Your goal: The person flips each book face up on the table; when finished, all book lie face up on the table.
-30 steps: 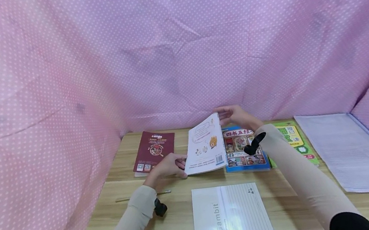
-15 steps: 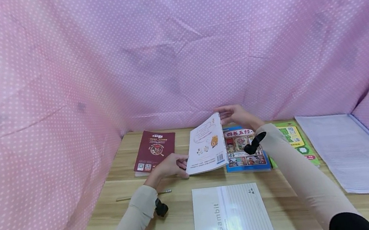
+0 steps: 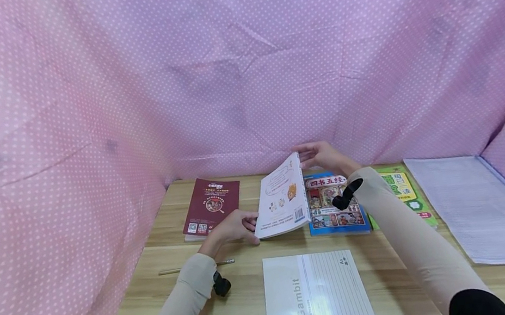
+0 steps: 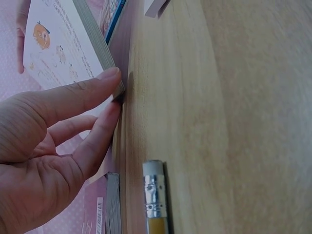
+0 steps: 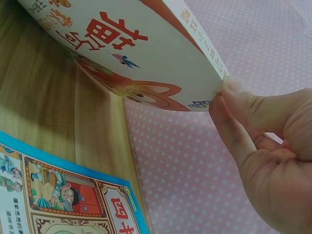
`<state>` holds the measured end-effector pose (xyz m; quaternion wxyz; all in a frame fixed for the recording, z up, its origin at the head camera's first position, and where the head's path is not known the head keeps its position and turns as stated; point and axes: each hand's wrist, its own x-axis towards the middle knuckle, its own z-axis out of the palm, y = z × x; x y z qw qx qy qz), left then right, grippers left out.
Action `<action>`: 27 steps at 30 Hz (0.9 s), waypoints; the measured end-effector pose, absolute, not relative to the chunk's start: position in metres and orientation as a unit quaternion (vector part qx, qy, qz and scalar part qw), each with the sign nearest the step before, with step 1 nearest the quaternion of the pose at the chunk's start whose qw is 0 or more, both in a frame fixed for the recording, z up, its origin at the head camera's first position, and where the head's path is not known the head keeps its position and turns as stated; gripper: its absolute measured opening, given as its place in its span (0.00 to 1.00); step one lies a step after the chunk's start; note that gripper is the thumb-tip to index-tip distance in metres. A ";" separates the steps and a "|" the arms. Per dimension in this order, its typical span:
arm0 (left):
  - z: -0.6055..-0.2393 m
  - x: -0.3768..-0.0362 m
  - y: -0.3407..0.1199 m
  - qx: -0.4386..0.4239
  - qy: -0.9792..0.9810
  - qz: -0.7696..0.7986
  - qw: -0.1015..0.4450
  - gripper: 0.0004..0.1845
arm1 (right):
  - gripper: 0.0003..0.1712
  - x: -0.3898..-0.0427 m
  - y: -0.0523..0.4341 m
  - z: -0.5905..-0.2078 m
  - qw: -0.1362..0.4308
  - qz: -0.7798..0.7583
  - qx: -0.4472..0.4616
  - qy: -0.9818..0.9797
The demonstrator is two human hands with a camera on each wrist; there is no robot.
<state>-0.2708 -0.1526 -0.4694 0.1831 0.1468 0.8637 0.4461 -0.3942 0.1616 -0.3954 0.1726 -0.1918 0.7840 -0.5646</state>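
A white paperback [image 3: 281, 197] with small cartoon figures on its back cover stands tilted up from the wooden table [image 3: 400, 277], its right side raised. My left hand [image 3: 231, 228] pinches its lower left corner at the table; in the left wrist view the fingers [image 4: 73, 97] clamp the corner of the white paperback [image 4: 58, 48]. My right hand [image 3: 322, 156] pinches the far top corner. The right wrist view shows the fingertips [image 5: 229, 97] on the edge of the cover [image 5: 131, 53], with orange printing underneath.
A maroon book [image 3: 211, 207] lies left of the paperback, a blue picture book [image 3: 334, 205] and a green one [image 3: 403, 188] to its right, then a white plastic folder [image 3: 484, 209]. A Gambit notepad [image 3: 314, 291] lies nearest me, a pencil [image 3: 176, 271] left. Pink dotted cloth [image 3: 239, 71] walls the table.
The white paperback has tipped a little steeper under the right hand. Both hands keep their hold in the same places.
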 end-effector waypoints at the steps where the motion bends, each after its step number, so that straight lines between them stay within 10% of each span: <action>1: -0.470 -0.271 -0.153 0.147 0.864 0.445 0.183 0.42 | 0.37 -0.394 0.161 -0.395 0.173 -0.562 -0.192 0.786; 27: -0.478 -0.274 -0.143 0.148 0.853 0.457 0.205 0.41 | 0.36 -0.401 0.147 -0.378 0.169 -0.538 -0.223 0.795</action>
